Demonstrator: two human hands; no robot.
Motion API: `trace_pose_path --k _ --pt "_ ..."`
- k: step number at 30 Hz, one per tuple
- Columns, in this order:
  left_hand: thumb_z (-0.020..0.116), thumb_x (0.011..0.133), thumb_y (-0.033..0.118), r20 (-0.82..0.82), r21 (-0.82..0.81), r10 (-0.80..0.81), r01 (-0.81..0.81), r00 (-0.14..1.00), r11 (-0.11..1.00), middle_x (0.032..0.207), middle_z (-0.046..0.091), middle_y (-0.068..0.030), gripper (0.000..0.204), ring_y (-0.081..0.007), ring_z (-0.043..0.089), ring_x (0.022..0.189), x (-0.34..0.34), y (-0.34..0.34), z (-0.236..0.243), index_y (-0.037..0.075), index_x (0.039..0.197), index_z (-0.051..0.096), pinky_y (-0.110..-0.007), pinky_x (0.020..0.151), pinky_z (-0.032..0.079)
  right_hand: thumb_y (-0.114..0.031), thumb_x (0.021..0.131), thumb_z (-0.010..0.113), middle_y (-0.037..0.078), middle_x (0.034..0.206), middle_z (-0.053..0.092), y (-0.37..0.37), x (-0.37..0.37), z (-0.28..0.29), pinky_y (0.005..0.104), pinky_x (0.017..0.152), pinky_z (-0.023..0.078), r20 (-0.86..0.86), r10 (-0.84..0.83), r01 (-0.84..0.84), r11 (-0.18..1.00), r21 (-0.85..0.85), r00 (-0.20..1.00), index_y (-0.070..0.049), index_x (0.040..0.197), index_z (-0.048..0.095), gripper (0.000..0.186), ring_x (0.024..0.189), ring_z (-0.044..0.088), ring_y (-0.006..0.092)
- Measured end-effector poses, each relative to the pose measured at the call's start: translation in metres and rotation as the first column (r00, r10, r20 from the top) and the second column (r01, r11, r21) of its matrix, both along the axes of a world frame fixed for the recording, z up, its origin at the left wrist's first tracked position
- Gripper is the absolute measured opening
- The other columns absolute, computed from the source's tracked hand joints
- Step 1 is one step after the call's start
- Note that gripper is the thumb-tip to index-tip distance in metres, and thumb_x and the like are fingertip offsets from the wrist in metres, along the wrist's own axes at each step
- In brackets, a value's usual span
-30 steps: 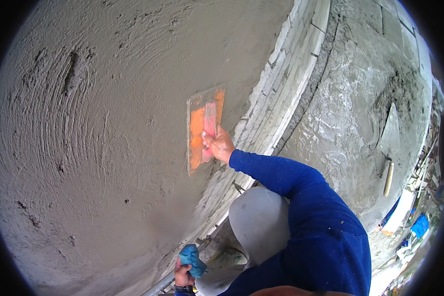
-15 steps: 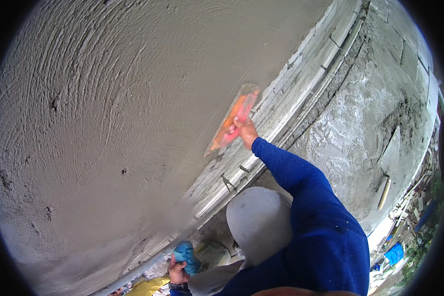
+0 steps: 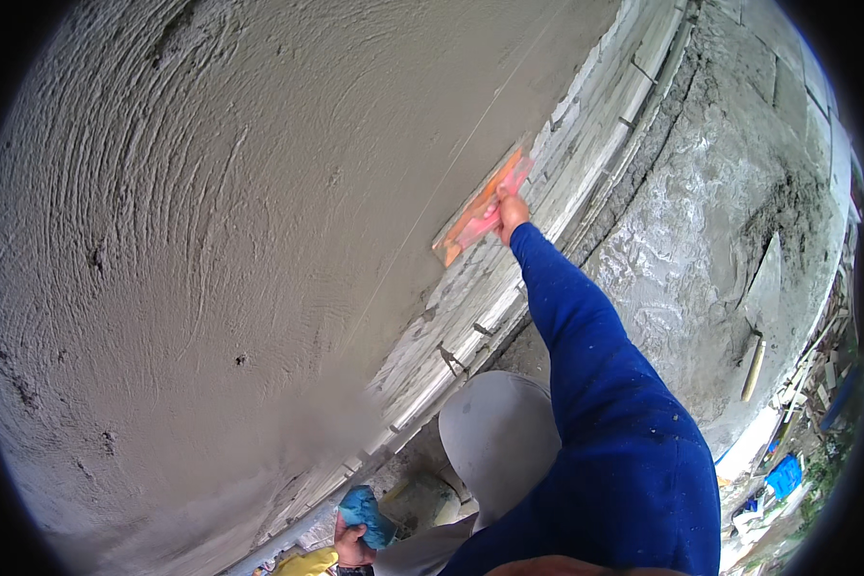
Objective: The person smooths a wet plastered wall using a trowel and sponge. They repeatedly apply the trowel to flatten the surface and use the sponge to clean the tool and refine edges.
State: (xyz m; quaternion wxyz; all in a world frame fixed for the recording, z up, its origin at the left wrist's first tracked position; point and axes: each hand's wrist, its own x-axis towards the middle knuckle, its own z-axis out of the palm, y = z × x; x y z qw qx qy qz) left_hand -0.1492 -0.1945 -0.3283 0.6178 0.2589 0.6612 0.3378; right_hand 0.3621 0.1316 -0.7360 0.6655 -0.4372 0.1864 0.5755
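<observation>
My right hand (image 3: 512,213) is closed round the grip of an orange-red plastering float (image 3: 456,240). The float lies at a slant along the border between the wet grey plaster (image 3: 288,221) and the bare whitish strip (image 3: 586,173). Its face appears to rest on the plaster, though the contact is hidden. Low in the view, my left hand (image 3: 352,547) grips a blue sponge (image 3: 369,516), well apart from the float. A thin scored line runs through the smooth plaster beside the float; farther left the surface is ridged and pitted.
A mortar-smeared surface (image 3: 672,259) stretches along the right, where a pointed trowel (image 3: 763,283) with a wooden handle lies. My knee (image 3: 499,427) is close to the wall's edge. Short metal pieces (image 3: 448,358) stick out along the strip. Scraps and debris (image 3: 816,394) lie lower right.
My right hand has shifted the float up and to the right along the plaster's edge. The left hand still holds the sponge, slightly lower and to the right in the view.
</observation>
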Motion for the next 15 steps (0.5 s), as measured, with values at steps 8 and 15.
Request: trace_pose_path --k 8,15 --pt "0.068 0.075 0.004 0.001 -0.08 -0.084 0.084 0.996 0.993 0.13 0.063 -0.016 0.072 -0.0312 0.063 0.116 0.04 0.035 -0.004 0.0 0.144 0.048 -0.043 0.099 0.052 -0.026 0.103 0.061 0.005 0.07 0.06 -0.036 -0.11 0.078 0.0365 0.054 0.052 0.22 0.01 -0.075 0.955 0.287 0.975 -0.006 0.114 0.053 0.024 0.058 0.06 0.0162" --pt "0.068 0.073 0.002 0.015 -0.076 -0.047 0.048 0.999 0.996 0.13 0.063 -0.0159 0.073 -0.031 0.063 0.115 0.033 0.023 0.002 0.0 0.143 0.049 -0.043 0.099 0.052 -0.03 0.104 0.058 0.006 0.062 0.057 0.015 0.084 0.021 0.0351 0.047 0.048 0.368 -0.092 0.074 0.995 0.063 0.925 -0.002 0.106 0.054 0.028 0.047 0.055 0.0185"
